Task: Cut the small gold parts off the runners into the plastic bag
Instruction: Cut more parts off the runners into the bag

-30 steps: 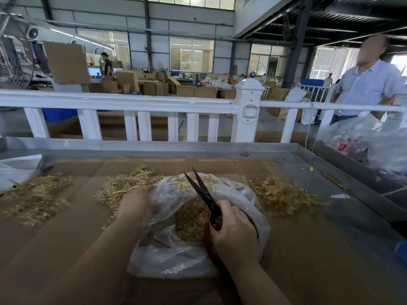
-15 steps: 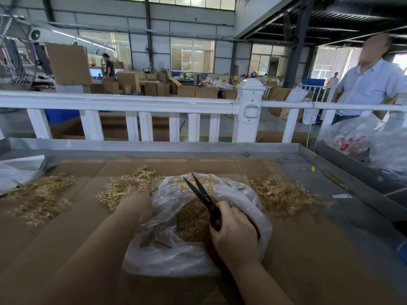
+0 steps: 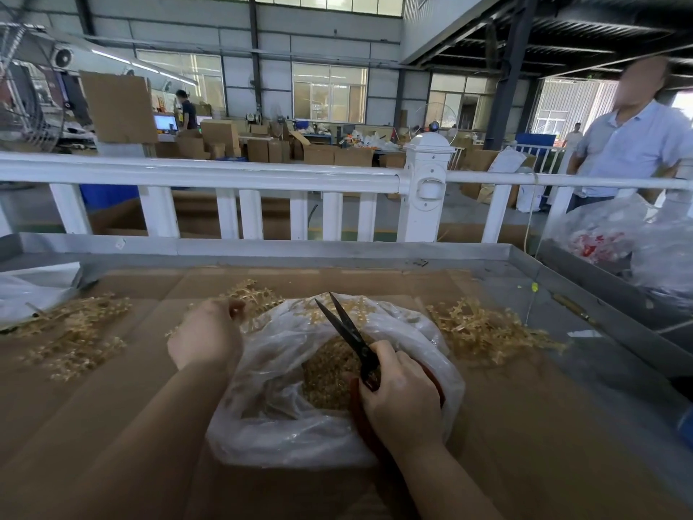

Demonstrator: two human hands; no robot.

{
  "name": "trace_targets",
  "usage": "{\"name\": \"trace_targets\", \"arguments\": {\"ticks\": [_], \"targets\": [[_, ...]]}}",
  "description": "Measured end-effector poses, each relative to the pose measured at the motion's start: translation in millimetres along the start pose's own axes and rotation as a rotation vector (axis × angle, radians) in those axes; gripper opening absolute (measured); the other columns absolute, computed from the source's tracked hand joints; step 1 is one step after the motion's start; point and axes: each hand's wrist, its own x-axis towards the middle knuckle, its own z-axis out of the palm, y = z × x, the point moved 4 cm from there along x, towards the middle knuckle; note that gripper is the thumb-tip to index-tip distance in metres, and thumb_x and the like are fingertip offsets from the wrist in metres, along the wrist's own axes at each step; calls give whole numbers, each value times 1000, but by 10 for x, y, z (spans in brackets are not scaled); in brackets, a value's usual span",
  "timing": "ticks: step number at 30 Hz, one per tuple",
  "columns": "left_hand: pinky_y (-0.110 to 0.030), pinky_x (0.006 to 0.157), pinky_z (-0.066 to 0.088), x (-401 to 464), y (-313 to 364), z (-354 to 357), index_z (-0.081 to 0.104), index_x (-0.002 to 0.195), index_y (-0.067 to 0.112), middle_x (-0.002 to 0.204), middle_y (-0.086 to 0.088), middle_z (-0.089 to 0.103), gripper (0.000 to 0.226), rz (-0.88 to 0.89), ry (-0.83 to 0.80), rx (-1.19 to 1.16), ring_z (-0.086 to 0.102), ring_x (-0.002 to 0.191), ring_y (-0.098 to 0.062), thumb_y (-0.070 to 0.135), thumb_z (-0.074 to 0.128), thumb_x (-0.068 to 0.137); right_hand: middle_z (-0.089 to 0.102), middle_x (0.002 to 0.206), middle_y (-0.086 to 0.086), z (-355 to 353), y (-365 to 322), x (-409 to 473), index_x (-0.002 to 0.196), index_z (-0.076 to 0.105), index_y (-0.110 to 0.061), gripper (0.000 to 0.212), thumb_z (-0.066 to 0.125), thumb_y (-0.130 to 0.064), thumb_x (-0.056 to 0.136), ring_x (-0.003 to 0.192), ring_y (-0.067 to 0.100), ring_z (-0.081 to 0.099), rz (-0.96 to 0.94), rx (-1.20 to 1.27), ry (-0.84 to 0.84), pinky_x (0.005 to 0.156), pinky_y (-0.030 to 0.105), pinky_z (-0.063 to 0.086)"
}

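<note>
A see-through plastic bag (image 3: pixel 300 425) lies open on the brown cardboard, with its mouth turned up. Inside it sits a heap of small gold parts (image 3: pixel 330 373). Black scissors (image 3: pixel 347 332) with red handles point up and away over the bag, their blades a little apart. Piles of gold runners (image 3: pixel 483 332) lie on the cardboard to the right of the bag, behind it (image 3: pixel 255 294), and far off to the left (image 3: pixel 71 335).

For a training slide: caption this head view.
Right hand holds open black scissors over clear plastic bag; left hand reaches into gold runner pile.
</note>
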Motion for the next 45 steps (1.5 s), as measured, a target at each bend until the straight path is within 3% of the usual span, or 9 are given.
{"name": "trace_targets", "arguments": {"ticks": [4,8,13,17,20,24,29,38,45], "targets": [[-45,91,43,63,54,-142,69,109,13,115,-11,64,21,86,169,-147,49,109,-34,21,54,97,62,79,-2,6,7,3,95,60,-18,23,70,-30,78,75,18,59,7,3,-3,62,23,39],[-37,77,43,42,210,-255,53,113,7,98,-10,63,19,94,250,-544,57,91,-30,21,44,102,62,78,-3,7,16,4,94,60,-19,23,71,-32,79,74,17,59,6,6,13,61,23,41],[-42,74,57,-51,441,-187,42,103,16,92,-10,68,11,-185,-54,-1189,70,80,-24,23,34,105,63,77,-1,-1,9,2,93,61,-16,25,73,-32,78,73,19,61,-1,-6,29,60,26,44],[-35,52,58,-406,520,104,50,112,9,93,-15,72,18,-486,-407,-1488,74,71,-25,22,43,102,63,82,-1,14,18,9,97,61,-17,26,71,-34,80,78,19,61,7,-7,6,64,29,46],[-31,49,55,-641,547,299,50,117,10,105,-15,71,28,-487,-597,-1468,74,73,-23,12,61,91,64,83,-2,19,17,10,98,61,-19,24,71,-30,79,81,19,61,9,21,6,66,29,48],[-32,54,57,-845,494,467,44,106,6,101,-22,68,41,-477,-560,-1542,73,74,-25,-16,63,78,64,79,-4,16,10,11,93,60,-19,21,72,-27,78,77,17,62,9,18,16,63,25,45],[-30,57,57,-948,332,598,48,119,-8,107,-29,66,45,-480,-455,-1545,73,79,-28,-12,66,78,65,83,-2,17,6,-2,97,61,-19,20,68,-29,81,82,19,62,16,10,1,66,29,48],[-23,60,56,-923,297,681,45,115,24,94,-11,66,55,-384,-355,-1606,73,77,-15,-12,66,79,66,86,-2,-19,-14,-15,100,62,-19,20,68,-26,82,85,18,62,20,10,15,68,29,48],[-28,64,57,-926,271,695,41,126,24,88,-5,75,70,-343,-364,-1643,73,87,-18,-7,73,72,66,84,-3,-20,-11,-17,99,62,-19,19,69,-25,81,83,17,62,33,6,21,67,28,49]]}}
